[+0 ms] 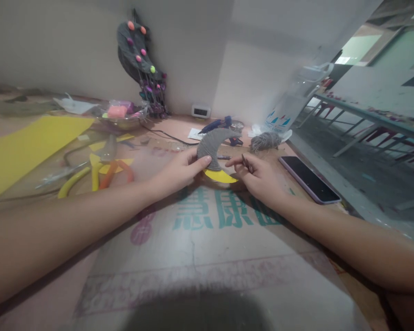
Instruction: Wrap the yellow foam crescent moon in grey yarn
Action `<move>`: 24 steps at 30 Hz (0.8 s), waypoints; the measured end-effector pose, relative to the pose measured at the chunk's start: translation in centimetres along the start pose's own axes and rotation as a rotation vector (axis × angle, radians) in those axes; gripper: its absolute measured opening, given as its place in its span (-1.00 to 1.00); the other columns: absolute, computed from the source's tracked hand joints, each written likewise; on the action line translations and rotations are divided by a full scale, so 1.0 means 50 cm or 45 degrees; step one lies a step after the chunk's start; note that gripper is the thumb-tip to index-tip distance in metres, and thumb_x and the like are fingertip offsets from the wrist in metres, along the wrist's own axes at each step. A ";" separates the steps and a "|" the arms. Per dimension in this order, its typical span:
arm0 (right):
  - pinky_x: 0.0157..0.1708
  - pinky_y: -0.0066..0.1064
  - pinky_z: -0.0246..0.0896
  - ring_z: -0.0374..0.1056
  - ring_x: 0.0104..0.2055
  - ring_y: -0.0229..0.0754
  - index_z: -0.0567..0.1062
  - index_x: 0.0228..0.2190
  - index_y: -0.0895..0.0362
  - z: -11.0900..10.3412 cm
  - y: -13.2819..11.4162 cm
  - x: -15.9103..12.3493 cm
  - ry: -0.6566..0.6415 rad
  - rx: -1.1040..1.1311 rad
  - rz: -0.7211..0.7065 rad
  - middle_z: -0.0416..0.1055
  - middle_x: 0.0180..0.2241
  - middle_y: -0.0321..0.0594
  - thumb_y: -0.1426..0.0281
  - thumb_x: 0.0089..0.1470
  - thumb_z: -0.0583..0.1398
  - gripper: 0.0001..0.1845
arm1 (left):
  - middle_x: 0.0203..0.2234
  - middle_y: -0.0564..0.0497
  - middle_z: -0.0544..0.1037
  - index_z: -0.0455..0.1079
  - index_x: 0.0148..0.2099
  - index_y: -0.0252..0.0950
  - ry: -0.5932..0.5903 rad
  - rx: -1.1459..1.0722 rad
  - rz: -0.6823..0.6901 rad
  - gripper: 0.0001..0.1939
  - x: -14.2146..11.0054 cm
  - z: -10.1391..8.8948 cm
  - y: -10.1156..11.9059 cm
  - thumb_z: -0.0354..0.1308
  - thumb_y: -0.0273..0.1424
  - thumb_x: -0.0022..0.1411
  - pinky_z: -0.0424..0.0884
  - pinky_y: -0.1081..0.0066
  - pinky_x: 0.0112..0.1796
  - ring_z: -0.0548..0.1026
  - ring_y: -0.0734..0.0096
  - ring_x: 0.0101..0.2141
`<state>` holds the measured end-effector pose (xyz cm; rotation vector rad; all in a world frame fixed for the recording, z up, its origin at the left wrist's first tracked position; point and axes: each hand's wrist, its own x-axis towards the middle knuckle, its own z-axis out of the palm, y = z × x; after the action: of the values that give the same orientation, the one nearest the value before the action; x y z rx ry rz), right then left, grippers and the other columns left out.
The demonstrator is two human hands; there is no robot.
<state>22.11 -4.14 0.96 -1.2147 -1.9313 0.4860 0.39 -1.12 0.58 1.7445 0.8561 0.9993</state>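
A crescent shape [209,151] is held up above the table in my left hand [188,166], the thumb on its front and the fingers behind. Grey yarn is wound round its upper and middle part. The lower tip shows bare yellow card [222,176]. My right hand [257,174] is curled close to that yellow tip, its index finger pointing toward the crescent. From between its fingers sticks a small dark pointed item [245,162], whose kind I cannot make out. A grey yarn bundle [266,141] lies behind my right hand.
A blue glue gun [215,125] lies behind the crescent. To the right are a phone [308,179] and a clear bottle [288,103]. Yellow-handled pliers [74,181], orange-handled pliers [109,174] and a yellow sheet [31,147] lie left. A decorated grey crescent [134,50] leans against the wall.
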 end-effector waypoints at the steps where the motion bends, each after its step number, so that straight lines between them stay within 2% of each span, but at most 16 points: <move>1: -0.50 -0.43 0.02 0.09 -0.53 -0.30 0.46 -0.29 0.12 0.000 0.003 -0.001 -0.007 0.032 0.005 0.21 -0.53 -0.37 0.39 0.23 0.07 -0.84 | -0.41 0.01 0.50 0.39 -0.21 -0.32 0.002 0.002 -0.007 -0.77 0.000 0.000 0.000 0.12 -0.24 0.28 0.34 0.45 -0.39 0.42 0.42 -0.42; 5: -0.54 -0.44 -0.04 0.02 -0.57 -0.32 0.41 -0.27 0.11 0.003 0.014 -0.002 -0.026 0.165 0.017 0.11 -0.57 -0.42 0.28 0.30 0.03 -0.78 | -0.51 0.08 0.43 0.37 -0.23 -0.30 -0.025 -0.043 -0.020 -0.80 0.000 0.000 -0.002 0.12 -0.25 0.30 0.30 0.49 -0.47 0.35 0.50 -0.52; 11: -0.45 -0.42 0.07 0.22 -0.46 -0.26 0.41 -0.40 0.12 -0.002 0.006 -0.001 -0.048 -0.036 -0.011 0.31 -0.50 -0.30 0.16 0.28 0.09 -0.67 | -0.61 0.14 0.37 0.34 -0.24 -0.27 -0.074 -0.130 -0.043 -0.79 -0.001 0.000 -0.006 0.12 -0.22 0.31 0.25 0.49 -0.53 0.27 0.55 -0.62; 16: -0.51 -0.41 -0.03 0.05 -0.54 -0.31 0.19 -0.59 0.08 -0.008 -0.007 -0.002 -0.002 -0.070 -0.054 0.09 -0.60 -0.37 -0.07 0.25 0.04 -0.43 | -0.63 0.14 0.35 0.35 -0.23 -0.27 -0.079 -0.139 -0.035 -0.77 -0.001 0.000 -0.010 0.13 -0.20 0.31 0.26 0.47 -0.52 0.26 0.53 -0.62; 18: -0.54 -0.41 -0.05 0.01 -0.56 -0.31 0.16 -0.62 0.08 -0.010 -0.010 -0.003 -0.009 -0.094 -0.045 0.05 -0.62 -0.37 -0.13 0.22 0.05 -0.38 | -0.65 0.14 0.34 0.36 -0.22 -0.26 -0.072 -0.125 -0.044 -0.75 -0.001 0.000 -0.011 0.13 -0.17 0.30 0.28 0.46 -0.50 0.28 0.50 -0.60; 21: -0.55 -0.41 -0.03 0.03 -0.57 -0.31 0.20 -0.65 0.09 -0.012 -0.012 -0.005 -0.057 -0.049 -0.024 0.07 -0.64 -0.36 -0.10 0.23 0.03 -0.37 | -0.64 0.15 0.34 0.35 -0.24 -0.27 -0.077 -0.112 -0.031 -0.73 -0.002 0.000 -0.012 0.13 -0.15 0.29 0.29 0.46 -0.48 0.31 0.49 -0.58; 24: -0.48 -0.41 0.10 0.21 -0.51 -0.27 0.40 -0.51 0.12 -0.011 -0.010 -0.004 -0.048 -0.026 -0.001 0.30 -0.56 -0.30 0.08 0.26 0.09 -0.56 | -0.63 0.15 0.34 0.34 -0.25 -0.27 -0.080 -0.138 -0.027 -0.75 -0.004 0.000 -0.010 0.13 -0.17 0.30 0.26 0.47 -0.51 0.30 0.52 -0.59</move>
<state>22.29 -4.57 1.53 -1.2258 -1.9729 0.4937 0.26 -1.11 0.04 1.6627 0.7653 0.9550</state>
